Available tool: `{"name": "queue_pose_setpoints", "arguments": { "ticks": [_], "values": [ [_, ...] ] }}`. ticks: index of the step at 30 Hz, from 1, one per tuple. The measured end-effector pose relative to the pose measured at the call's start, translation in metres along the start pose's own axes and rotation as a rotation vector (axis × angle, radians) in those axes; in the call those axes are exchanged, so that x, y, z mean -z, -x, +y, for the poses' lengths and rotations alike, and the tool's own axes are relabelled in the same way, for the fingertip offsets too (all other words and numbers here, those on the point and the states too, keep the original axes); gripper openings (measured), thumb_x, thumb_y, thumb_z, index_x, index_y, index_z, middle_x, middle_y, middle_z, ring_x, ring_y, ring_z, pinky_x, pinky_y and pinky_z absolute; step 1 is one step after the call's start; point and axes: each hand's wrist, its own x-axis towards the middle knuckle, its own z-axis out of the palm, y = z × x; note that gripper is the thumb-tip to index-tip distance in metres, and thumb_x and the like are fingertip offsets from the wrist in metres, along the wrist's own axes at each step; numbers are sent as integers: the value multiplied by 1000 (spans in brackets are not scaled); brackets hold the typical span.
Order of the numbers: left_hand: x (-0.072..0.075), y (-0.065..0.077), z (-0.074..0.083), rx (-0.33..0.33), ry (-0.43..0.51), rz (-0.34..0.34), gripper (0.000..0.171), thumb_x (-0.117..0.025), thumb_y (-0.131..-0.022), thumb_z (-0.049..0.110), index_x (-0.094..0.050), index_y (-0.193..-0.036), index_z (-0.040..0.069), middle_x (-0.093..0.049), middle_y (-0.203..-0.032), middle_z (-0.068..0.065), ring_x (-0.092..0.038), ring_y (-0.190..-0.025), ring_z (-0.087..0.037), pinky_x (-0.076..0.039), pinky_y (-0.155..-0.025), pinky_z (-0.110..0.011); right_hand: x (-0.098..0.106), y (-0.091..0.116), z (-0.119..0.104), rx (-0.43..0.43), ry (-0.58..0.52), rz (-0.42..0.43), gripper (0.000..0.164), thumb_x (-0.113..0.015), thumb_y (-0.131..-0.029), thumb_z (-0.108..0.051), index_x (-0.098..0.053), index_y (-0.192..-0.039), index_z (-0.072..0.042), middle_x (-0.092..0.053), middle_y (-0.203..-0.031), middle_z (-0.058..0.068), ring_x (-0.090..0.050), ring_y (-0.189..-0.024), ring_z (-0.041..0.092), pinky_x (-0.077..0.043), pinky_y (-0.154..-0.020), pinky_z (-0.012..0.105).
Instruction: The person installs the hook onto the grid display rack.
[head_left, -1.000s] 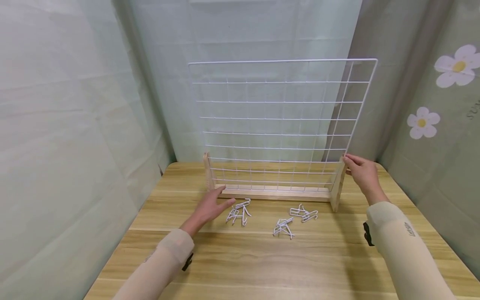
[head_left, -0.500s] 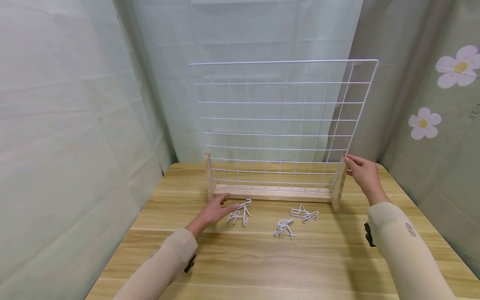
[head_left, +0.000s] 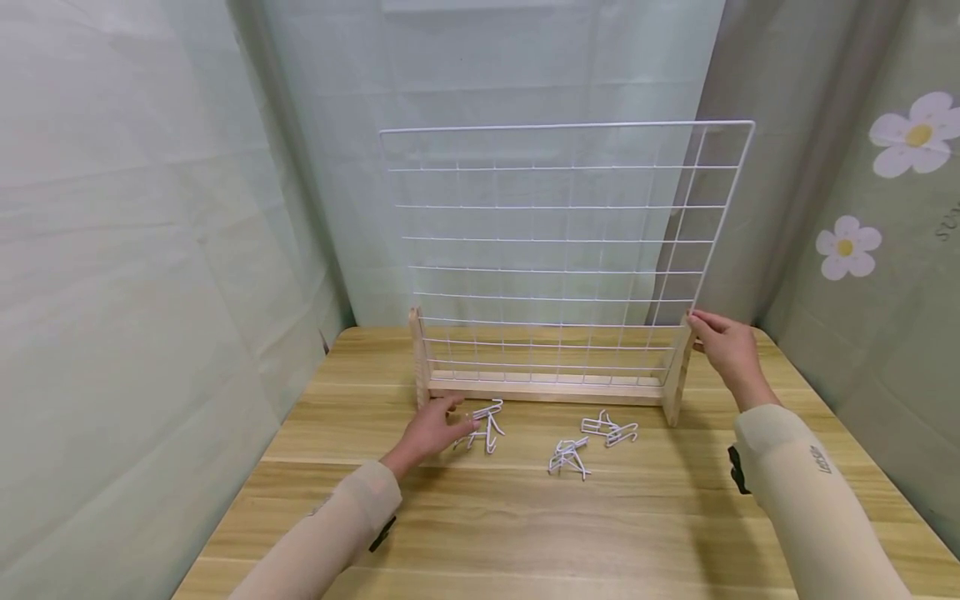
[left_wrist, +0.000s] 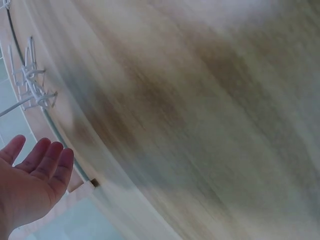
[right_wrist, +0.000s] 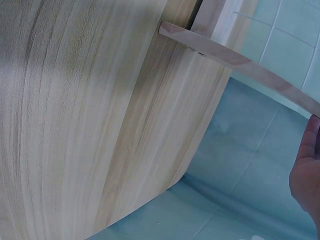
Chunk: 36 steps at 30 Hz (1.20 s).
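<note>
A white wire grid panel [head_left: 562,127] stands upright in a pale wooden base [head_left: 547,389] with two side posts. My right hand [head_left: 729,354] pinches the top of the right post [head_left: 677,379] between thumb and fingers; in the right wrist view a fingertip meets the post's end. My left hand [head_left: 433,433] hovers low in front of the base's left end, fingers loosely bent and palm bare in the left wrist view. Its thumb overlaps a small cluster of white wire hooks [head_left: 491,423], partly hiding it.
Two more clusters of white wire hooks lie on the wood-grain table [head_left: 465,533]: one in the middle [head_left: 567,457], another to the right [head_left: 611,429]. Pale green curtains [head_left: 180,250] enclose the table at the back and sides, with daisies printed on the right one.
My left hand has moved slightly right and toward me, from the base's left end to the nearest hook cluster. The right hand keeps its place on the post.
</note>
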Motion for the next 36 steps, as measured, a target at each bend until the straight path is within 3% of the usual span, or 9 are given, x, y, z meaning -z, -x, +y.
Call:
{"name": "queue_pose_setpoints", "arguments": {
  "ticks": [5,14,23,30,36],
  "values": [
    [-1,-1,0,-6,-64,35,53,-71,-93,32,-59,-131,-2,-61,-129,-19,-60,-114,-36,-47,-96,-52,0,0,1,3,-4,3,58,-46,-103,-42,-48,-145,-1,-48,-144,22,-56,-111,15,-47,-97,35],
    [3,0,3,13,-104,58,46,-69,-94,33,-64,-125,1,-64,-125,-16,-62,-110,-33,-49,-95,-49,1,-1,2,-16,-3,-5,61,-45,-103,-46,-46,-146,-3,-46,-147,21,-51,-124,30,-44,-102,44],
    [-4,-1,-2,-8,-92,64,43,-72,-91,30,-66,-121,0,-67,-115,-16,-63,-106,-33,-49,-92,-50,0,-1,3,2,9,8,59,-46,-103,-43,-48,-145,-2,-48,-145,21,-56,-113,17,-47,-98,37],
    [-7,0,-5,-42,-144,80,39,-73,-90,27,-67,-118,0,-68,-112,-15,-63,-102,-32,-50,-88,-51,-1,0,3,7,9,14,58,-47,-103,-42,-48,-144,-1,-48,-144,22,-57,-117,22,-46,-99,40],
    [-6,0,-5,-13,-173,105,37,-74,-90,28,-68,-117,3,-69,-111,-13,-63,-101,-30,-50,-87,-50,0,0,2,1,2,8,60,-46,-103,-44,-47,-145,-2,-47,-145,22,-55,-120,26,-44,-101,44]
  ]
}}
